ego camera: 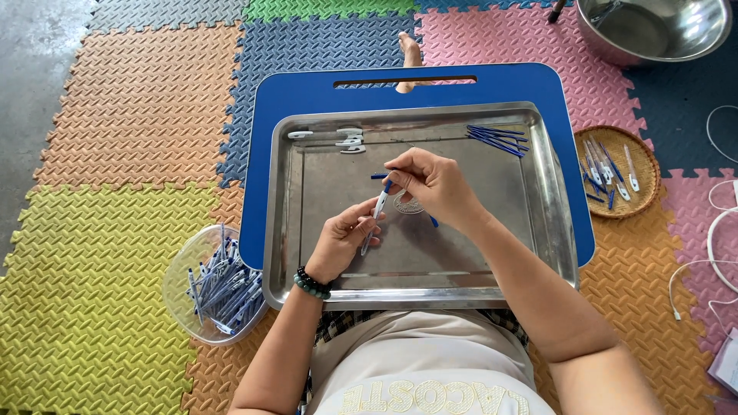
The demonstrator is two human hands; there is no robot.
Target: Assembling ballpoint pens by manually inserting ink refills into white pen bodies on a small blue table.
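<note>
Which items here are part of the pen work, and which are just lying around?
In use: left hand, right hand, white pen, steel tray, blue refills, white clips, tub of pens, wicker basket.

Idle: steel bowl, white cables, foam mats.

L hand + R hand grip white pen | over steel tray

steel bowl, wicker dish, plastic tub, white cables, foam mats
</note>
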